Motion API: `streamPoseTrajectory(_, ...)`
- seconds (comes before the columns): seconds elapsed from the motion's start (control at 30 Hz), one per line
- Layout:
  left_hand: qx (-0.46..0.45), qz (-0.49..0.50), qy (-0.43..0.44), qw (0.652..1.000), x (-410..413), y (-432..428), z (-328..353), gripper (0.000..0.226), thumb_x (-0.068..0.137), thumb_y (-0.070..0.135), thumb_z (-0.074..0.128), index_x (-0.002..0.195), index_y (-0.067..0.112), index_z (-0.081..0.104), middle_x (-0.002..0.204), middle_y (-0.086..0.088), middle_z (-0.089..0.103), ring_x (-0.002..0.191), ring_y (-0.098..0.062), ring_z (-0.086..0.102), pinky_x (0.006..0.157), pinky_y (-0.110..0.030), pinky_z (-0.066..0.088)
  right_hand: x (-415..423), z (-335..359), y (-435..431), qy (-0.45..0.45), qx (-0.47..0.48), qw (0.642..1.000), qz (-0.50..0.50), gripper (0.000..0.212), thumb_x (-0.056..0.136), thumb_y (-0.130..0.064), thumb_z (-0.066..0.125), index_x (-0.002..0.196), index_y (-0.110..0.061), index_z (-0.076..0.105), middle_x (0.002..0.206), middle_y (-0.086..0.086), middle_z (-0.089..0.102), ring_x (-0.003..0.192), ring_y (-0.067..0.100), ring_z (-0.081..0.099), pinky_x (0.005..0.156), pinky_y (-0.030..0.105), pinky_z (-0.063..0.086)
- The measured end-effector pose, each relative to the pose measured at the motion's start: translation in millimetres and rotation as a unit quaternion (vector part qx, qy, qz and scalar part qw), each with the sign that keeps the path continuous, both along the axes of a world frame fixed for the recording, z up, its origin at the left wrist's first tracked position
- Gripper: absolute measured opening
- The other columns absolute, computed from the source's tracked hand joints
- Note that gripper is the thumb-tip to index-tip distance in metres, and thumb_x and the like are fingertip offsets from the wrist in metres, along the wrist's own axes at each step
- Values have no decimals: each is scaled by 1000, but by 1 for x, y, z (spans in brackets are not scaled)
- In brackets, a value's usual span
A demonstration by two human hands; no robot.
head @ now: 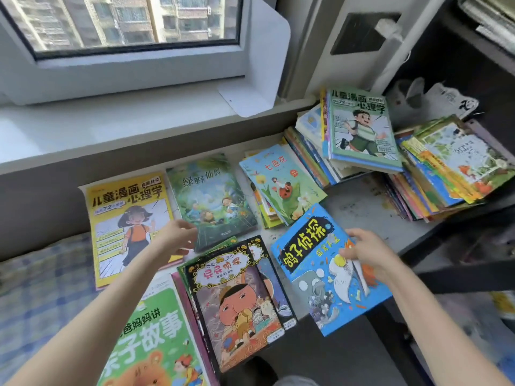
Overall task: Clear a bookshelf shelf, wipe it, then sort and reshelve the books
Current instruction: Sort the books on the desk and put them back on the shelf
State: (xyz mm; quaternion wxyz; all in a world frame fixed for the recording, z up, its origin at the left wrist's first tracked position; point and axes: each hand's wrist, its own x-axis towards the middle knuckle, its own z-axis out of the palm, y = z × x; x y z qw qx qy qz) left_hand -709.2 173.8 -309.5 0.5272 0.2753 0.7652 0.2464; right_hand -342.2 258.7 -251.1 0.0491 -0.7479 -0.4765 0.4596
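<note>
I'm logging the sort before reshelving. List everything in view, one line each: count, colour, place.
yellow comic book: one, yellow, flat at left
forest book: one, green, beside the yellow one
flower book: one, light blue, atop a centre pile
boy-cover book: one, green, atop the back pile
shelf pile: many, mixed colours, right
black-framed book: one, black border, atop front pile
story book: one, green, front left
blue detective book: one, blue, front right
window: one, white frame, top
checked cloth: one, blue, left
left hand: at forest book's corner, grip unclear
right hand: grips blue detective book's edge
</note>
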Motion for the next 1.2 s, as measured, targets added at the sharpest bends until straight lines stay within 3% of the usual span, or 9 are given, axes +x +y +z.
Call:
streamPoseTrajectory(0.1, -4, 18, 6, 1000, -4, -3, -3, 11, 96, 14, 53, 97, 5, 60, 97, -16, 64, 79, -24, 59, 70, -31, 50, 0, -24, 3, 56, -69, 994, -71, 25, 86, 15, 56, 93, -9, 57, 86, 15, 66, 76, 30, 63, 71, 42, 54)
streamPoseTrajectory(0.23, -15, 32, 13, 999, -10, -8, -6, 16, 97, 12, 50, 105, 2, 59, 99, -18, 63, 78, -25, 58, 70, -32, 49, 7, -76, 3, 0, -138, 986, -95, 13, 92, 8, 52, 103, 11, 58, 100, 25, 65, 91, 35, 62, 93, 55, 48)
streamPoseTrajectory(0.47, -12, 46, 59, 997, -22, -14, -15, 13, 95, 10, 51, 99, 3, 61, 89, -13, 59, 76, -25, 54, 72, -33, 48, -18, -95, 16, -148, -51, 985, 75, 16, 88, -1, 54, 103, 2, 58, 102, 17, 61, 89, 29, 59, 68, 29, 42)
streamPoseTrajectory(0.57, 2, 52, 104, 993, -28, -17, -18, 9, 93, 7, 51, 92, 7, 61, 78, -11, 58, 70, -25, 51, 66, -32, 45, -52, -72, 20, -298, -3, 926, 231, 3, 92, -7, 51, 91, -7, 53, 92, 10, 58, 80, 27, 55, 63, 29, 42)
streamPoseTrajectory(0.7, -2, 54, 176, 983, -39, -27, -22, 20, 86, 0, 48, 75, 14, 56, 73, -12, 60, 65, -28, 54, 66, -28, 44, -101, -40, 15, -388, 111, 858, 317, 29, 92, -3, 48, 120, -11, 52, 119, 10, 57, 106, 28, 57, 72, 33, 42)
streamPoseTrajectory(0.8, -15, 79, 210, 975, -50, -37, -26, 19, 84, -2, 46, 78, 10, 59, 77, -16, 65, 71, -31, 56, 65, -32, 40, -138, -26, 5, -327, 185, 849, 370, 25, 92, -2, 47, 114, -11, 57, 111, 8, 63, 97, 28, 60, 64, 30, 42)
streamPoseTrajectory(0.9, -34, 145, 247, 957, -63, -47, -31, 15, 90, 7, 47, 94, 9, 61, 96, -16, 61, 87, -32, 54, 73, -32, 40, -180, -21, -7, -141, 202, 893, 377, 26, 98, -15, 49, 121, -13, 61, 114, 6, 67, 100, 25, 62, 77, 32, 49)
streamPoseTrajectory(1.0, -80, 189, 291, 934, -77, -56, -39, 37, 86, 8, 51, 123, 5, 57, 122, -23, 55, 111, -40, 52, 89, -38, 44, -230, -25, -14, 17, 127, 922, 365, 31, 97, -15, 51, 127, -10, 59, 119, 7, 65, 105, 20, 60, 89, 29, 48)
streamPoseTrajectory(1.2, -145, 217, 276, 925, -96, -63, -51, 31, 87, 7, 50, 115, -5, 53, 122, -28, 52, 111, -44, 50, 88, -43, 43, -304, -48, -24, 89, -56, 937, 334, 42, 96, -3, 41, 138, -9, 43, 126, 8, 54, 107, 22, 59, 86, 32, 48)
